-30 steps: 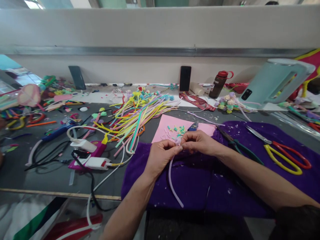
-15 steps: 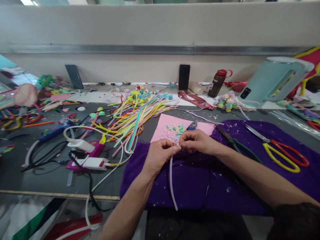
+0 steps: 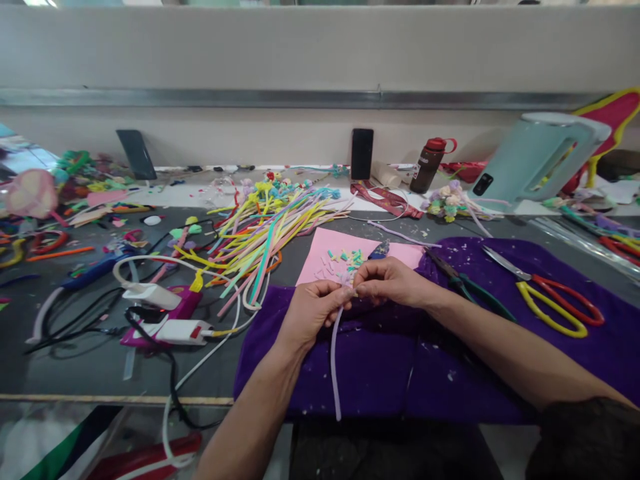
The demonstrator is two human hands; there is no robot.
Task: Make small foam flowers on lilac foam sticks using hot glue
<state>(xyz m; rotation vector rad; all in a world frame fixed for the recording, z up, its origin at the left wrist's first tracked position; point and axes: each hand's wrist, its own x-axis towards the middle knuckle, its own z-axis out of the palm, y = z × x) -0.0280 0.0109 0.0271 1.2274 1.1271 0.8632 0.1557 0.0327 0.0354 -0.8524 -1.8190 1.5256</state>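
Observation:
Between the fingertips of my left hand [image 3: 313, 310] is the top of a pale lilac pipe cleaner [image 3: 336, 367], whose stem hangs down over the purple cloth [image 3: 375, 373]. My right hand [image 3: 393, 283] pinches at the same spot, its thumb and forefinger meeting the left fingertips. Whatever the right fingers grip is too small and covered to make out. Just behind the hands lies a pink sheet [image 3: 320, 250] with small yellow, green and lilac cut pieces [image 3: 353, 259] on it.
Right of my hands lie green-handled pliers [image 3: 467, 287] and scissors [image 3: 550, 293] with red and yellow handles. A bundle of coloured pipe cleaners [image 3: 270, 233] is at left, near a power strip [image 3: 170, 317] with cables. Behind stand a phone [image 3: 361, 155], a bottle [image 3: 429, 167] and a kettle [image 3: 535, 160].
The view has shifted slightly, so the surroundings sit a little further left. Both hands stay together at the stem's top, and its lower end has swung a bit left.

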